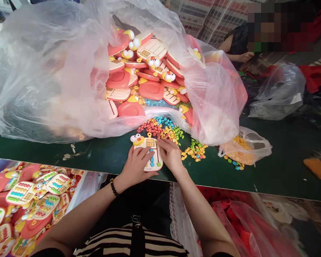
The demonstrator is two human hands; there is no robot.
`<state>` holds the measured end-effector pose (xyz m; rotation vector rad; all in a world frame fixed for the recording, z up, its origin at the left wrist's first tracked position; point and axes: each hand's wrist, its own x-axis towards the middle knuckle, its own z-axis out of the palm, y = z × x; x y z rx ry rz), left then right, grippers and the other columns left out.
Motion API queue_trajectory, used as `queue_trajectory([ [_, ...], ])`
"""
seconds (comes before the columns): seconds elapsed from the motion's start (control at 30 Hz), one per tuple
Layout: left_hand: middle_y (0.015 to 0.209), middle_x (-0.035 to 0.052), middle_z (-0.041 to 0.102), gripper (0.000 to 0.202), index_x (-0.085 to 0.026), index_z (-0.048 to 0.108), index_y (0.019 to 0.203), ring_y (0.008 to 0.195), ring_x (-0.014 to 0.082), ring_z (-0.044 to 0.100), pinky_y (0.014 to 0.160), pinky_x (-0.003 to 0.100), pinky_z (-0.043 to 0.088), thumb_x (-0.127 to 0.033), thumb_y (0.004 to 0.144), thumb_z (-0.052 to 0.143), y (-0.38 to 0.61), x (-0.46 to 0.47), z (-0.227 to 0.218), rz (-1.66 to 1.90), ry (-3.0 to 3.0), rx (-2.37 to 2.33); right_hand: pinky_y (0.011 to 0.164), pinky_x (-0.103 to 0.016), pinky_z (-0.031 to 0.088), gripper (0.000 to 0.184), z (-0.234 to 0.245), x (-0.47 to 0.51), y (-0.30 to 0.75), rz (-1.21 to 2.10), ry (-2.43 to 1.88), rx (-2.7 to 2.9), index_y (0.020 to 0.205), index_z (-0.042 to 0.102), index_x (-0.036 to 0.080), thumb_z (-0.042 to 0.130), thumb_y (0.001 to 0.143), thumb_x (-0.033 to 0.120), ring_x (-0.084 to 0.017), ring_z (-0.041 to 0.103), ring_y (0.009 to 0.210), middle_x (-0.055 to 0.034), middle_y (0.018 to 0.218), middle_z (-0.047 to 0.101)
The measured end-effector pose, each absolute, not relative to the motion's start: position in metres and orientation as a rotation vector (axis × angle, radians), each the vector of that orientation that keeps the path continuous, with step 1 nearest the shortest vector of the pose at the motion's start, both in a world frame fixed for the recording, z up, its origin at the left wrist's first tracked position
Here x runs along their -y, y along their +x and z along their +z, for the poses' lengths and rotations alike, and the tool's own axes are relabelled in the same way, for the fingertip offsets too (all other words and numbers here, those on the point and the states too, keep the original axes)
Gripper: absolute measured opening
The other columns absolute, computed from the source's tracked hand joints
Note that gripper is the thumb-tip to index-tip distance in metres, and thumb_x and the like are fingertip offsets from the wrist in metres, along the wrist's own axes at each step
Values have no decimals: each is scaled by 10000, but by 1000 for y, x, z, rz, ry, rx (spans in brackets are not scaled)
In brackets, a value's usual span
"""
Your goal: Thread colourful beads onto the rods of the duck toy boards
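Toy board under both hands

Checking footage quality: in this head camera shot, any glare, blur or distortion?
Head view: glare streaks the clear plastic bag; the left hand and right hand look sharp; wide-lens distortion stretches the right forearm toward the bottom edge; a pixelated block hides the top right.

Tiny print on toy board, unreadable
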<state>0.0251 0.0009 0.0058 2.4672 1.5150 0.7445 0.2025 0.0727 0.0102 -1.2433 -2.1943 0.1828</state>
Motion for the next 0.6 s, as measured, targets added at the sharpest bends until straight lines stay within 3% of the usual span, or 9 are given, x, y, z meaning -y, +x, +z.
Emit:
queue_trajectory([
  [0.1,1356,109,535,635,-206,548,1263,1170,312,447,1086,530,273,-534,741,699,25,0,6,760,2469,-1506,922,-437,516,326,16,-68,205,185,-1256,2247,1050,715,208,481,855,92,-247,639,1095,-86,1124,716],
  [0.27,1344,116,544,620,-199,562,1249,1148,306,456,1074,523,293,-533,745,697,26,1,6,786,2458,-1517,915,-386,521,312,36,-75,223,288,-1242,2033,807,717,219,439,810,78,-209,665,998,-44,944,747],
  [0.47,1338,119,548,649,-201,556,1259,1142,309,454,1074,530,288,-569,741,690,25,0,6,773,2475,-1513,804,-405,539,186,38,-91,275,287,-1694,1958,848,735,223,570,770,188,-244,673,843,-58,904,726],
  [0.6,1334,114,549,647,-201,554,1257,1139,305,458,1067,520,295,-558,737,700,25,0,6,778,2478,-1518,778,-396,537,156,32,-88,272,303,-1721,1924,832,728,207,581,782,190,-245,673,817,-73,888,722],
])
